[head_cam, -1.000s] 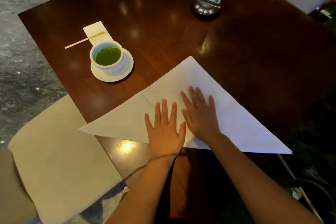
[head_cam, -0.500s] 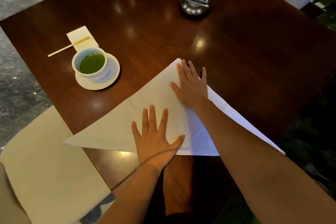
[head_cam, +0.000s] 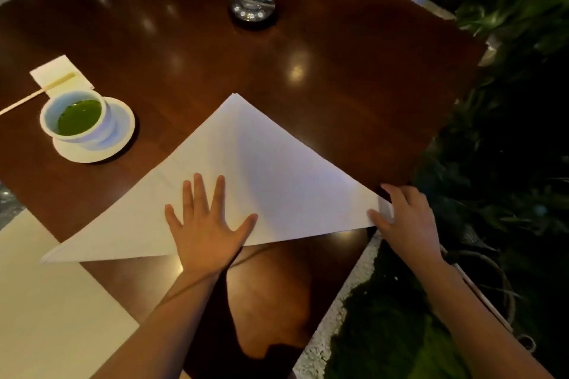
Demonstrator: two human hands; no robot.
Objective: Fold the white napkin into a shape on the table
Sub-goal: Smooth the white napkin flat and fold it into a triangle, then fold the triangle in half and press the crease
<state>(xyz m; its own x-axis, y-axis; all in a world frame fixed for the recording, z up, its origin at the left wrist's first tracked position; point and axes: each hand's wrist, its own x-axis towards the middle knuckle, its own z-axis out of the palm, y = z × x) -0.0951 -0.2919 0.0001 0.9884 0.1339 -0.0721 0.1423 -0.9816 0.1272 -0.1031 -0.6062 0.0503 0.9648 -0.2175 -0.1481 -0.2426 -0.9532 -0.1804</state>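
Across the lower middle of the frame the white napkin point(head_cam: 246, 181) lies flat on the dark polished table point(head_cam: 354, 77), folded into a wide triangle with its apex toward the upper centre and its long edge nearest the person. Spread wide and flat, the left hand point(head_cam: 204, 224) presses palm-down on the cloth near that long edge. At the lower right of the frame the right hand point(head_cam: 403, 218) sits on the triangle's right corner, fingers curled over it at the table's edge; whether it actually pinches the tip I cannot tell.

That corner hangs at the table's rim, so lifting it carelessly could probably drag the whole sheet off line and split the two layers, spoiling the crease. A sweeping elbow might also reach the cup of green tea point(head_cam: 75, 118) on its white saucer point(head_cam: 120, 135) at the left.

Smooth and matte, the napkin shows faint creases; the wood is glossy, mirroring lamps
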